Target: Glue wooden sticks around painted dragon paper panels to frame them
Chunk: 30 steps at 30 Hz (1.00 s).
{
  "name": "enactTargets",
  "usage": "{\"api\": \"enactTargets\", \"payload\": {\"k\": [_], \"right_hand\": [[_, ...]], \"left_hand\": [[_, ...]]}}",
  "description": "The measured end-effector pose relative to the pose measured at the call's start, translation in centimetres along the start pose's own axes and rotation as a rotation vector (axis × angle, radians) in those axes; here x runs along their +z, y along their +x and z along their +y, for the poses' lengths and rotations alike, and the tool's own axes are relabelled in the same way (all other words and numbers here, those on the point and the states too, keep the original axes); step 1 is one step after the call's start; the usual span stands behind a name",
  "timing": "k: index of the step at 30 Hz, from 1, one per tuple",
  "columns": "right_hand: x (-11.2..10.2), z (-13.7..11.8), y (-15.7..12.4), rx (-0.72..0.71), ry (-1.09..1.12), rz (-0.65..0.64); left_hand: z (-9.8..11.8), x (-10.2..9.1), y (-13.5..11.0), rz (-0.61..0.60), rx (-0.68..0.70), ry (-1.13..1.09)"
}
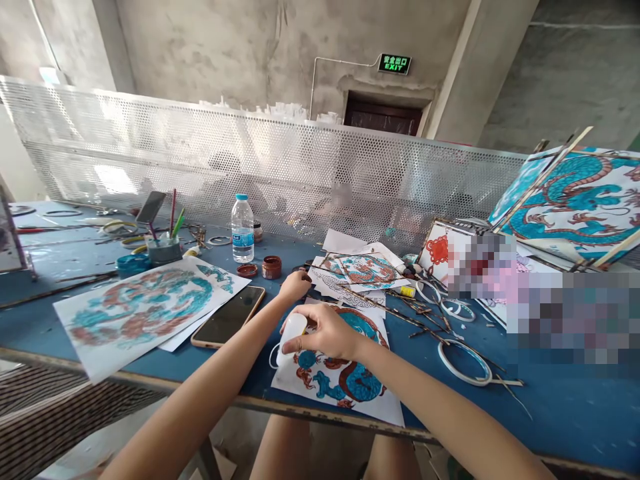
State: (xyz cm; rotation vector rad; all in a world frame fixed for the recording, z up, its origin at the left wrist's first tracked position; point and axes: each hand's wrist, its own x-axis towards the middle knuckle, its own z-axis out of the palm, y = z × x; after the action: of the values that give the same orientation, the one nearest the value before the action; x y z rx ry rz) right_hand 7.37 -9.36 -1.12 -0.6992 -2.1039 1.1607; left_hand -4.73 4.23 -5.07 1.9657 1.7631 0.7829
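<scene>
My right hand [325,331] is closed round a small white bottle [290,337], held tilted over a painted sheet with a teal and red dragon [345,383] near the table's front edge. My left hand [295,285] reaches further in, fingers curled on the upper edge of that sheet beside thin bamboo sticks [380,303]; what it pinches is hidden. A phone [229,316] lies face up just left of my left forearm.
The blue table [565,407] carries another dragon print [140,310] at left, a water bottle [243,229], small brown paint jars [271,267], a cup of brushes [163,248], tape rings [465,362], and a big dragon kite [575,200] at right. A perforated metal screen [300,160] backs the table.
</scene>
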Motion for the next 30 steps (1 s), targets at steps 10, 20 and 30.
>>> {"api": "enactTargets", "payload": {"k": [10, 20, 30], "right_hand": [[0.27, 0.08, -0.07, -0.044, -0.005, 0.024], [0.35, -0.05, -0.06, -0.05, -0.023, 0.028], [0.2, 0.05, 0.03, -0.058, -0.059, 0.07]], "left_hand": [[0.09, -0.05, -0.04, -0.008, -0.009, 0.0], [0.07, -0.04, -0.05, -0.005, -0.007, 0.0], [0.09, -0.03, -0.04, -0.008, -0.009, 0.007]]}}
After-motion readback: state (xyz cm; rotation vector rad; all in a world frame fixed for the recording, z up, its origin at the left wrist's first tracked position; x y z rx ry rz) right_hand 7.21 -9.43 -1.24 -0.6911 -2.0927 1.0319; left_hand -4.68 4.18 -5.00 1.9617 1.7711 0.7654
